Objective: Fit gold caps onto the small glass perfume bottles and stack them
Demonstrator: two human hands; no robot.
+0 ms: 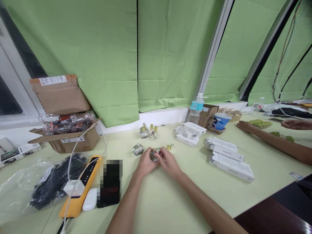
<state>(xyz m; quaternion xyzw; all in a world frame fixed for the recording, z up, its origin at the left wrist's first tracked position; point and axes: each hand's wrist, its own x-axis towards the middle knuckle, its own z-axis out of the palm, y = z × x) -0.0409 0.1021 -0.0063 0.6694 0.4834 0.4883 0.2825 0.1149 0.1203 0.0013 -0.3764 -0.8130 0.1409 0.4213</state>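
Note:
Both my hands meet over the pale green table (170, 201) on a small round glass bottle (154, 154) with a gold cap. My left hand (145, 162) wraps it from the left, fingers closed. From the right, my right hand (168, 163) pinches at its top. Another round glass bottle (138, 149) lies just left of my hands. Two loose gold caps (170, 147) stand right behind them. Three small gold-topped bottles (148, 131) stand farther back near the wall.
Flat white cartons lie at right (229, 159) and in a stack (190, 132). A yellow power strip (81, 185), black device (109, 187) and plastic bag (36, 185) sit left, a cardboard box (65, 139) behind. A water bottle (196, 112) and blue cup (220, 122) stand back right. Another person's arm (273, 143) rests at right.

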